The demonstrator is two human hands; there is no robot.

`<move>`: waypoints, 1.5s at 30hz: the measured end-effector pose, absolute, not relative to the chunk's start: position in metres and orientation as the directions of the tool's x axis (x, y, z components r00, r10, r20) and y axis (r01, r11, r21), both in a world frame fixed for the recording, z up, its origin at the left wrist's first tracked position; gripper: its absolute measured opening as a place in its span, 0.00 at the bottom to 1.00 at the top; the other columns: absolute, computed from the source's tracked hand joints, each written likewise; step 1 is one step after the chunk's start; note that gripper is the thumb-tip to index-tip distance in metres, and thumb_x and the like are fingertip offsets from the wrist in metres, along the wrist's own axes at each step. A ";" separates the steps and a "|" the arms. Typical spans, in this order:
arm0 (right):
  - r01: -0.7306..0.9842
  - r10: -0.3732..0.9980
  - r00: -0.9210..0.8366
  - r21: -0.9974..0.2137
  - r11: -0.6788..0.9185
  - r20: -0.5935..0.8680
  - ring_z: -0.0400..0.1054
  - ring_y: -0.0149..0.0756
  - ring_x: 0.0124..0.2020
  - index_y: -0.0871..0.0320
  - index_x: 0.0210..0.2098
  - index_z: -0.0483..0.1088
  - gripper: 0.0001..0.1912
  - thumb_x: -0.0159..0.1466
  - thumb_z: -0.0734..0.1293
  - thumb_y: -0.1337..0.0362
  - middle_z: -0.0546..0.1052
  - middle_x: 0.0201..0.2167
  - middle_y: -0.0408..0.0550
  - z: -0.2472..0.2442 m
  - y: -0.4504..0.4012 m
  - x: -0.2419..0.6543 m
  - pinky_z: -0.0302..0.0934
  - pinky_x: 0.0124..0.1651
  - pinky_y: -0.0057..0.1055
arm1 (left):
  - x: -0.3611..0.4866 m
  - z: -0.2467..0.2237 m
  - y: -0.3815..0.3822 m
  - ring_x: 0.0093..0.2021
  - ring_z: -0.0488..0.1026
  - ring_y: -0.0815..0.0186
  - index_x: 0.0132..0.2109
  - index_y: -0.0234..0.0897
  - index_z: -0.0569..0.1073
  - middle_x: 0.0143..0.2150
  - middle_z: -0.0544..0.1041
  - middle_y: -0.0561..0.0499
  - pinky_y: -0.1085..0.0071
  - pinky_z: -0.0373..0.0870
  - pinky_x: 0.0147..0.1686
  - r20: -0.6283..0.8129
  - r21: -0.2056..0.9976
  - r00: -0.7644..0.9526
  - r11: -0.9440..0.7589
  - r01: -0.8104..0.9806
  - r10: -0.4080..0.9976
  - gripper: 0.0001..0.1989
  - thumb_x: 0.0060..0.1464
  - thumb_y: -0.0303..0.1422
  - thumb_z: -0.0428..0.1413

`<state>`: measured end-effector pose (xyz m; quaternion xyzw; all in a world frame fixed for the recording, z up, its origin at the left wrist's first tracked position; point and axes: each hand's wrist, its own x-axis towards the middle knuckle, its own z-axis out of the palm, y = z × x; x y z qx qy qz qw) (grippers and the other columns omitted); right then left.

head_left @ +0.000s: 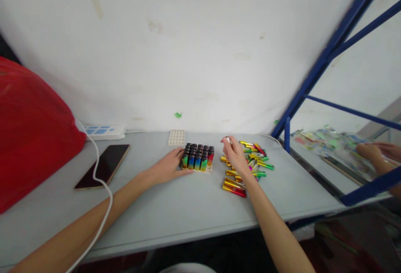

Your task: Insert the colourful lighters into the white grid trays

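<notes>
So at the near side there's a white cable [110, 206] looping down over the left forearm, kind of in the way, and it runs back across the phone [105, 164] lying flat on the grey table [150, 223]. The red bag [31, 135] bulks up the far left, by the power strip [105, 132]. The left hand [171, 165] comes in low, palm side toward the lighter block [197, 157], thumb along its front edge and the other fingers spread at its left side, so an open grip around it. That block stands upright, black tops up, mid-table. The right hand [233, 151] reaches to the loose lighters [250, 164] just right of it, fingers curled, pinching a small shiny piece [228, 140]. A pale pitted tray [176, 137] sits behind the block near the wall [200, 55]. Past the blue frame [313, 76], another person's hands [377, 151] are at some clear plastic [338, 143].
</notes>
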<state>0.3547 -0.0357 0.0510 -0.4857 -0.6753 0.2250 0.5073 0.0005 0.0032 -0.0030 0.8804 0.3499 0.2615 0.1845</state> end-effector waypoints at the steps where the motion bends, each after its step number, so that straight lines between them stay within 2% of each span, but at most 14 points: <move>1: 0.437 0.882 0.016 -0.797 0.417 0.470 0.58 0.36 0.25 0.46 0.40 0.69 0.37 0.84 0.61 0.22 0.65 0.24 0.35 0.051 -0.039 0.350 0.55 0.28 0.31 | 0.001 -0.003 0.003 0.83 0.80 0.33 0.81 0.47 0.84 0.81 0.85 0.36 0.40 0.75 0.89 0.329 0.507 0.621 -0.688 0.519 0.711 0.44 0.74 0.71 0.71; 4: 0.439 0.881 0.097 -0.814 0.380 0.464 0.58 0.36 0.27 0.46 0.28 0.61 0.40 0.81 0.66 0.23 0.63 0.23 0.38 0.050 -0.048 0.338 0.54 0.32 0.34 | 0.000 -0.004 0.005 0.84 0.80 0.33 0.82 0.46 0.83 0.82 0.84 0.35 0.39 0.74 0.90 0.319 0.507 0.622 -0.683 0.525 0.715 0.46 0.74 0.72 0.71; 8: 0.479 0.870 0.098 -0.789 0.385 0.484 0.54 0.36 0.27 0.45 0.23 0.56 0.38 0.80 0.67 0.30 0.60 0.21 0.39 0.047 -0.050 0.330 0.52 0.34 0.37 | 0.000 -0.005 0.005 0.84 0.79 0.33 0.83 0.46 0.81 0.83 0.83 0.34 0.39 0.73 0.91 0.312 0.499 0.625 -0.683 0.533 0.716 0.48 0.74 0.73 0.70; 14: 0.497 0.906 0.001 -0.786 0.367 0.424 0.60 0.37 0.28 0.45 0.24 0.57 0.31 0.76 0.68 0.38 0.64 0.23 0.39 0.044 -0.048 0.327 0.54 0.36 0.37 | 0.000 -0.003 0.004 0.84 0.79 0.33 0.80 0.47 0.84 0.82 0.84 0.36 0.38 0.73 0.91 0.338 0.502 0.628 -0.699 0.509 0.701 0.43 0.75 0.69 0.72; 24: 0.511 0.888 0.023 -0.769 0.384 0.459 0.57 0.37 0.29 0.45 0.28 0.58 0.33 0.80 0.66 0.31 0.62 0.23 0.36 0.055 -0.056 0.325 0.54 0.37 0.37 | -0.003 -0.006 0.006 0.84 0.80 0.33 0.82 0.49 0.82 0.83 0.84 0.36 0.39 0.75 0.90 0.356 0.482 0.629 -0.712 0.511 0.692 0.43 0.75 0.69 0.72; 28: 0.552 0.885 0.039 -0.749 0.368 0.463 0.54 0.36 0.28 0.45 0.26 0.55 0.30 0.77 0.68 0.40 0.59 0.21 0.36 0.055 -0.056 0.325 0.52 0.37 0.37 | -0.002 -0.006 0.005 0.84 0.80 0.33 0.82 0.48 0.83 0.82 0.84 0.36 0.39 0.75 0.90 0.352 0.473 0.629 -0.712 0.520 0.693 0.43 0.75 0.68 0.72; 32: 0.562 0.891 0.041 -0.748 0.353 0.452 0.54 0.36 0.27 0.45 0.25 0.55 0.26 0.75 0.68 0.47 0.59 0.21 0.35 0.054 -0.056 0.323 0.52 0.37 0.37 | -0.002 -0.005 0.006 0.83 0.80 0.33 0.81 0.47 0.84 0.82 0.85 0.36 0.39 0.75 0.89 0.352 0.465 0.631 -0.714 0.524 0.692 0.43 0.75 0.68 0.73; 35: 0.564 0.891 0.026 -0.742 0.362 0.454 0.54 0.36 0.27 0.45 0.26 0.56 0.26 0.76 0.68 0.47 0.60 0.21 0.35 0.055 -0.057 0.323 0.53 0.38 0.37 | -0.001 -0.004 0.006 0.83 0.80 0.33 0.82 0.46 0.83 0.82 0.85 0.35 0.39 0.75 0.89 0.353 0.469 0.635 -0.717 0.515 0.687 0.44 0.75 0.69 0.72; 38: 0.538 0.881 0.018 -0.747 0.391 0.474 0.56 0.36 0.28 0.45 0.29 0.58 0.28 0.80 0.67 0.40 0.61 0.22 0.35 0.057 -0.058 0.323 0.53 0.38 0.37 | -0.002 -0.004 0.007 0.83 0.80 0.33 0.82 0.46 0.83 0.82 0.85 0.35 0.39 0.75 0.89 0.351 0.475 0.637 -0.717 0.510 0.686 0.45 0.75 0.69 0.72; 41: 0.477 0.871 0.019 -0.770 0.424 0.491 0.61 0.38 0.28 0.46 0.37 0.65 0.28 0.84 0.65 0.33 0.67 0.25 0.35 0.058 -0.061 0.325 0.57 0.37 0.36 | -0.002 -0.005 0.007 0.83 0.81 0.33 0.82 0.47 0.83 0.82 0.85 0.35 0.39 0.76 0.89 0.354 0.476 0.632 -0.714 0.513 0.690 0.44 0.75 0.69 0.72; 45: 0.373 0.884 -0.032 -0.815 0.443 0.466 0.71 0.42 0.26 0.47 0.49 0.74 0.27 0.89 0.61 0.32 0.75 0.29 0.38 0.060 -0.064 0.328 0.67 0.37 0.39 | -0.003 -0.006 0.006 0.82 0.82 0.33 0.83 0.47 0.82 0.82 0.85 0.35 0.39 0.76 0.89 0.340 0.483 0.630 -0.705 0.520 0.698 0.44 0.76 0.69 0.72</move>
